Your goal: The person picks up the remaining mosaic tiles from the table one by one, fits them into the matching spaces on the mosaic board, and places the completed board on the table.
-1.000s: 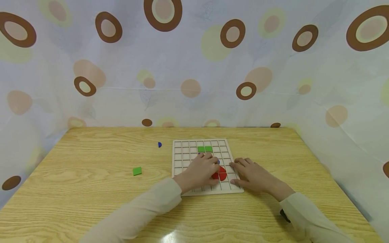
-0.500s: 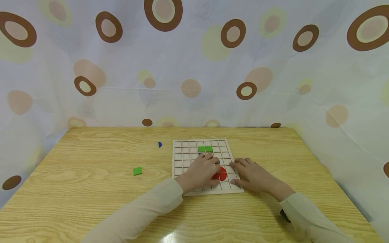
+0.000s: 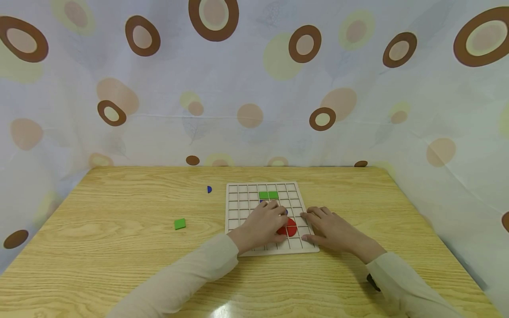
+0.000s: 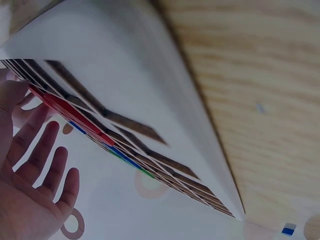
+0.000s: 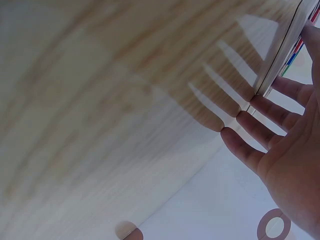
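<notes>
A white grid board (image 3: 243, 205) lies on the table, holding green pieces (image 3: 268, 194) near its far side and red rounded pieces (image 3: 291, 227) nearer me. My left hand (image 3: 260, 225) reaches over the board, its loosely bent fingers at the red and blue pieces. In the left wrist view, that hand (image 4: 40, 185) has its thumb and index finger beside the red pieces (image 4: 82, 117); no grip shows. Blue pieces (image 3: 286, 212) are mostly hidden under it. My right hand (image 3: 334, 232) rests at the board's right edge. The right wrist view shows that hand's (image 5: 285, 150) fingers spread along the edge.
A loose green tile (image 3: 180, 224) lies on the wooden table (image 3: 119, 229) left of the board. Farther back is a small blue half-circle (image 3: 209, 189). A patterned cloth (image 3: 254, 88) hangs behind the table. A dark object (image 3: 373, 282) shows beneath the right sleeve.
</notes>
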### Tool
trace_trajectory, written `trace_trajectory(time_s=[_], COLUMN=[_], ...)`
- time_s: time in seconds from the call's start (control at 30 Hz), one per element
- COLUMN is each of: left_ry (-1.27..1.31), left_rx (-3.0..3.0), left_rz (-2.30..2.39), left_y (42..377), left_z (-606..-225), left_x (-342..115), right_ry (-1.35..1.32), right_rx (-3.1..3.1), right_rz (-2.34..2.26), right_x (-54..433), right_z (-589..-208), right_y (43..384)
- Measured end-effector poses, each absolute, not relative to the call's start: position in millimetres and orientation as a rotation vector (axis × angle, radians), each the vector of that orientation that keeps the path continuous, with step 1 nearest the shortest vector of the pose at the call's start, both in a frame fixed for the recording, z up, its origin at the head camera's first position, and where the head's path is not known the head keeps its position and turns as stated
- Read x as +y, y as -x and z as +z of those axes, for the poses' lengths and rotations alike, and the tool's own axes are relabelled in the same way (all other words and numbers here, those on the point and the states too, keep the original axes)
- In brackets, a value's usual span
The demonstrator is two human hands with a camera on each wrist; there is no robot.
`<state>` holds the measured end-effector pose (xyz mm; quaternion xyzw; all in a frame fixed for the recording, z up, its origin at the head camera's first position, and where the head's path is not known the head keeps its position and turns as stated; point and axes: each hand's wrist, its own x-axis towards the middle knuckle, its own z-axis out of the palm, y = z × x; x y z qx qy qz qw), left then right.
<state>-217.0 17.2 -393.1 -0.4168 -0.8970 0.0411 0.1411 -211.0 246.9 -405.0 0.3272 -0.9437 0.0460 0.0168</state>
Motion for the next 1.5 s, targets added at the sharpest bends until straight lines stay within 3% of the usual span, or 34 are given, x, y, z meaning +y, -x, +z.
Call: trace_trajectory(time_s=[1.5], left_ry=[1.204], left_rx=[-2.663], left_rz=[-0.028], left_y=[222], left_z=[-388], left_x=[-1], right_ry=[-0.990], right_rx=[-2.971], right_rz=[0.151], right_x=[246], right_z=[-403], right_y=[212])
